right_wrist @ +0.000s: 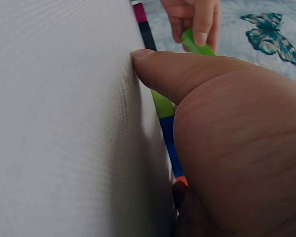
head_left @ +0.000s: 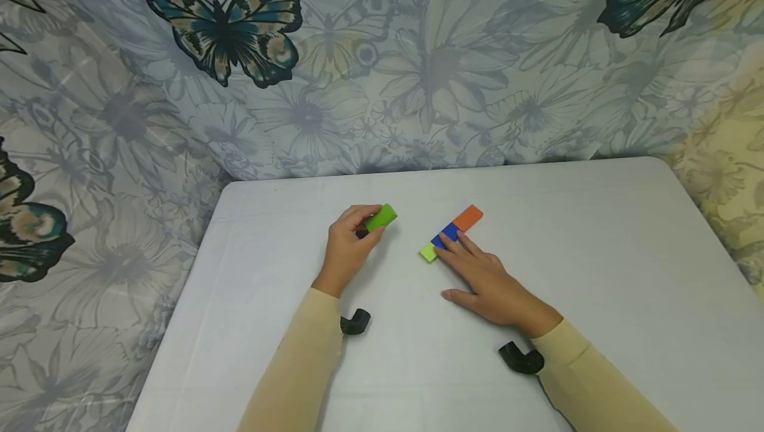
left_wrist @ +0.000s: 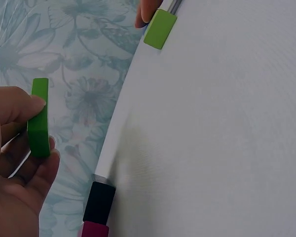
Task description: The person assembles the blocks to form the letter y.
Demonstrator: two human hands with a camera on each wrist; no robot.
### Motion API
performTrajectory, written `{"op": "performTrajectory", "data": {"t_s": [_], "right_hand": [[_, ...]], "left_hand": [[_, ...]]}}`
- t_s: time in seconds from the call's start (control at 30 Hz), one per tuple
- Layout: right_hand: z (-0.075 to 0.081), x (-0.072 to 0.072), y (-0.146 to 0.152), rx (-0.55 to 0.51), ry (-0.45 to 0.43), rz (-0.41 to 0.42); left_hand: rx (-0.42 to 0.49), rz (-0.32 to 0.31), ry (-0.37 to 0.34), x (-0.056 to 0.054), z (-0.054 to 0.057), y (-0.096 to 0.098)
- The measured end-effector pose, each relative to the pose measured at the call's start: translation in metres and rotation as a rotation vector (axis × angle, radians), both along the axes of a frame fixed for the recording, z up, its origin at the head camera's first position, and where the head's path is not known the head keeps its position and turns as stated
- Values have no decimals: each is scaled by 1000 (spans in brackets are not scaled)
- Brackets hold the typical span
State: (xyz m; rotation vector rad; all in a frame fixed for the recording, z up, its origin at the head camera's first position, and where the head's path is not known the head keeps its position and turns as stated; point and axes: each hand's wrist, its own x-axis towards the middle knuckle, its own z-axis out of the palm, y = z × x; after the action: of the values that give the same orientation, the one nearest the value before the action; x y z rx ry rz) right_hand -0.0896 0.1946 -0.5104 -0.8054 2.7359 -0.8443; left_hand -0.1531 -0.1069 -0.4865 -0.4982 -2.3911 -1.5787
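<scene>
My left hand pinches a green block between thumb and fingers. In the left wrist view that block is held up on edge, above the table. A black block and a magenta block lie end to end beneath this hand, mostly hidden in the head view. To the right, a light green block, a blue block and an orange block form a slanting row. My right hand lies with its fingers extended, fingertips at the blue and light green blocks, thumb spread away.
A white-covered table holds the blocks. Behind it and at the left hangs a cloth printed with flowers and butterflies. A black curved piece is worn at each wrist, one on the left and one on the right.
</scene>
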Motion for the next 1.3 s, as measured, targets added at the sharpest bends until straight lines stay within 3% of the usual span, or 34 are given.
{"op": "performTrajectory", "data": {"t_s": [0.2,0.5,0.9,1.03,1.17,1.3], "right_hand": [[0,0,1,-7,-5,-2],[-2,1,0,-7,6,0],[-1,1,0,-9,11,-6],[-1,2,0,-8,11,-5],[-2,2,1,-9,26,1],[-3,1,0,-8,21,2]], "left_hand": [[-97,-18,-22,-2,-5,9],[-148,-23,-41,-4,-7,25],[-412,-2,-138,-8,-16,41],[-417,-59,-162,-7,-15,38],[-393,-163,-171,-8,-11,31],[-465,-272,-185,-11,-10,24]]}}
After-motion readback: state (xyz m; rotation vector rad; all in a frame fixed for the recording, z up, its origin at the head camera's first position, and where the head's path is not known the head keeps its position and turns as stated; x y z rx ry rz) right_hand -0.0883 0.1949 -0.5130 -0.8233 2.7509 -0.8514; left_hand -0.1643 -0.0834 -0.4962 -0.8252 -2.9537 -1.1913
